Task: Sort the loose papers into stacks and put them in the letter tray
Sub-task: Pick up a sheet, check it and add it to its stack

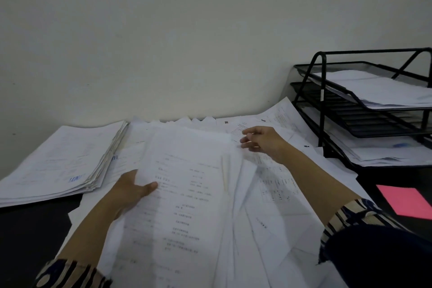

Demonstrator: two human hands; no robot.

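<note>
Print on the held sheets point(184, 194) was too blurred to read. Left hand point(129, 190) pinched their left edge, thumb on top; right hand point(261, 141) lay with loosely curled fingers over loose papers point(275, 184) covering the tabletop point(28, 236). A sorted stack point(58, 163) sat at the left edge, the black letter tray point(364, 100) at the right, a pink sheet point(406, 201) before it.

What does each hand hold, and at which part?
The left hand grips a sheaf of papers at its left edge. The right hand touches its top right corner; a grip cannot be told.
</note>
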